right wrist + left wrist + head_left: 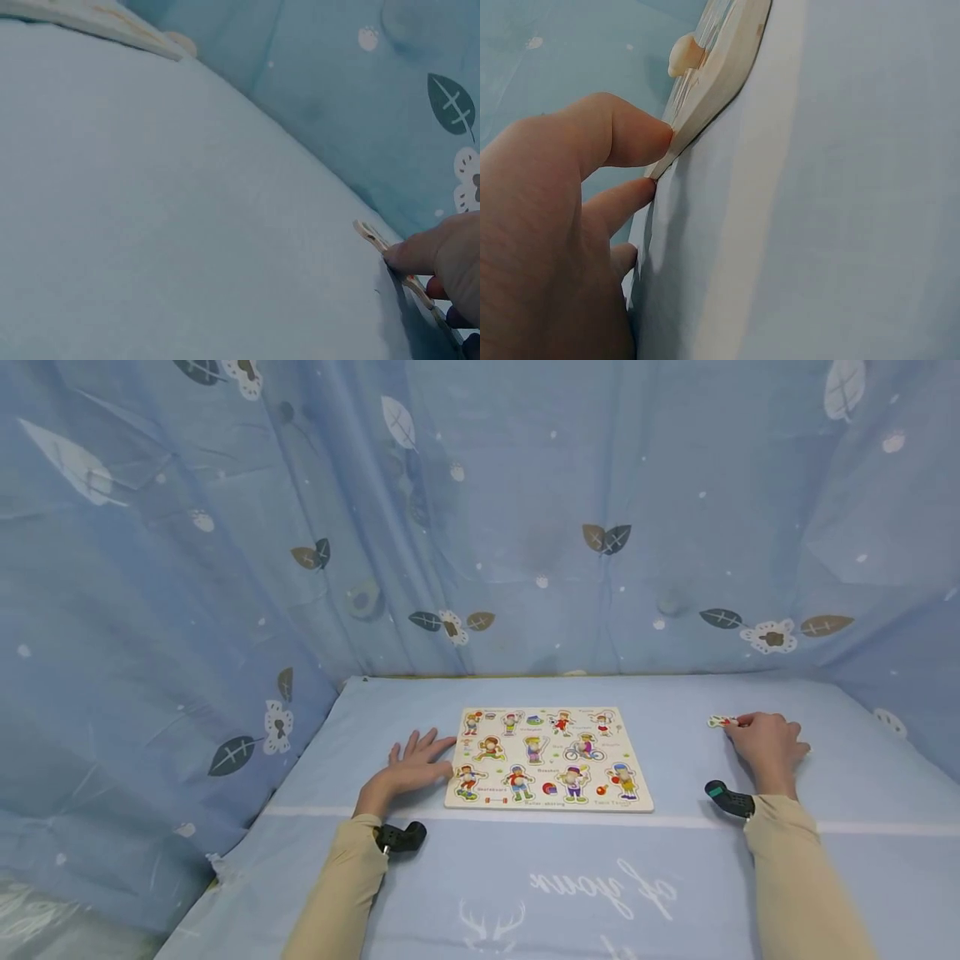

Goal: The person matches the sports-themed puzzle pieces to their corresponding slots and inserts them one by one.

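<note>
A wooden peg puzzle board (551, 783) with printed figures of children playing sports lies flat on the table. My left hand (408, 766) is at its left side, fingers spread and fairly straight. In the left wrist view, the thumb and a fingertip (646, 189) touch the board's pale edge (712, 94), near a round knob (685, 55). Well to the right of the board, my right hand (767, 745) pinches a small flat puzzle piece (720, 721). The right wrist view shows that piece (370, 235) close above the tabletop, partly covered by the fingers; its picture is unclear.
A pale blue cloth (480, 852) with a white stripe and lettering covers the table. Blue patterned curtains (510, 510) hang behind it and along the left side. Black devices (401, 837) are strapped at both wrists.
</note>
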`<state>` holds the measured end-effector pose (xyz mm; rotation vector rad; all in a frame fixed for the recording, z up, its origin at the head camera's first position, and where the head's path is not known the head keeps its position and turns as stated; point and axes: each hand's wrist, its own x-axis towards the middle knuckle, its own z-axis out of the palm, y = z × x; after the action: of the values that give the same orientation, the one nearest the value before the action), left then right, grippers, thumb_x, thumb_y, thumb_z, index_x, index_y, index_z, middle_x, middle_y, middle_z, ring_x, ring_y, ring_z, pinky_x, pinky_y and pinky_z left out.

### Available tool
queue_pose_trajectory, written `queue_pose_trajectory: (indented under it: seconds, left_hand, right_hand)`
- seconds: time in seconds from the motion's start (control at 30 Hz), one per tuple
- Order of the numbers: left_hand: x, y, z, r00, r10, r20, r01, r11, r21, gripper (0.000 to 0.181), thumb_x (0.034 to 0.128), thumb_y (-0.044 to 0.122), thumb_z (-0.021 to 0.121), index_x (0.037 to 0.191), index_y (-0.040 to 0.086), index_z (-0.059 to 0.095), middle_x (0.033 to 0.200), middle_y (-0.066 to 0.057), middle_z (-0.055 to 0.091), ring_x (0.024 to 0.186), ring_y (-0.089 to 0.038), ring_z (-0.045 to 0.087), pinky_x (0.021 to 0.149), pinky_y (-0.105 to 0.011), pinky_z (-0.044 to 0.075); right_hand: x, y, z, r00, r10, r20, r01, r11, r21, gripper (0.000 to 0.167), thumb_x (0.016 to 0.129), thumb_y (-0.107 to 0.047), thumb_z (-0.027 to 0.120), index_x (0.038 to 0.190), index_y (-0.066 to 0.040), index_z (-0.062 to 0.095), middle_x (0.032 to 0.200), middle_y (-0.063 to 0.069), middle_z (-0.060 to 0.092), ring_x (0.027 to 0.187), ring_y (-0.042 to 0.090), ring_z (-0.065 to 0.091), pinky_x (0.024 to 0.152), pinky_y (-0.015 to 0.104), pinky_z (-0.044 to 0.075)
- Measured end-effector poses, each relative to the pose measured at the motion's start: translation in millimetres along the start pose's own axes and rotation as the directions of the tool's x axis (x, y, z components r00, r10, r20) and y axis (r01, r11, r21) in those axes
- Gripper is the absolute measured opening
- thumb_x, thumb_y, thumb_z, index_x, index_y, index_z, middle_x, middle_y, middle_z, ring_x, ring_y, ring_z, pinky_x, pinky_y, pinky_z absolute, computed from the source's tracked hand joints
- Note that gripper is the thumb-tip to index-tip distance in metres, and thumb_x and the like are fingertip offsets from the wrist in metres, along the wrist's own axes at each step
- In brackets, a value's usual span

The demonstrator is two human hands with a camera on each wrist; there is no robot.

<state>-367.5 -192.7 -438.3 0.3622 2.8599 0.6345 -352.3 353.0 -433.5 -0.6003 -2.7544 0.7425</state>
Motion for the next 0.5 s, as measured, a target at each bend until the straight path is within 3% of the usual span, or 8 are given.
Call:
queue_pose_trajectory:
  seconds: [0.17, 0.5]
  left_hand:
    - [-2.3, 1.4, 0.3, 1.000, 0.003, 0.005, -0.003, 1.000, 0.001, 0.076, 0.0815, 0.041, 0.054, 0.154, 0.024, 0.037, 0.166, -0.012, 0.014, 0.151, -0.041, -0.004, 0.116, -0.065, -0.005]
    - [-1.7, -0.8, -1.8, 1.000, 0.018, 0.013, -0.019, 1.000, 0.011, 0.077, 0.0824, 0.043, 0.052, 0.155, 0.023, 0.035, 0.166, -0.012, 0.012, 0.152, -0.041, -0.004, 0.116, -0.065, -0.005]
  right_hand:
    - [1.1, 1.0, 7.9, 0.999, 0.044, -0.012, -0.044, 0.998, -0.038, 0.040, 0.096, -0.023, 0.052, 0.117, 0.010, 0.060, 0.118, 0.036, 0.049, 0.116, 0.058, 0.036, 0.096, 0.073, 0.028]
    - [2.3, -0.6, 11.1, 0.995, 0.095, -0.029, -0.096, 0.995, -0.020, 0.041, 0.099, -0.025, 0.050, 0.119, 0.009, 0.059, 0.117, 0.035, 0.048, 0.118, 0.056, 0.035, 0.095, 0.068, 0.028]
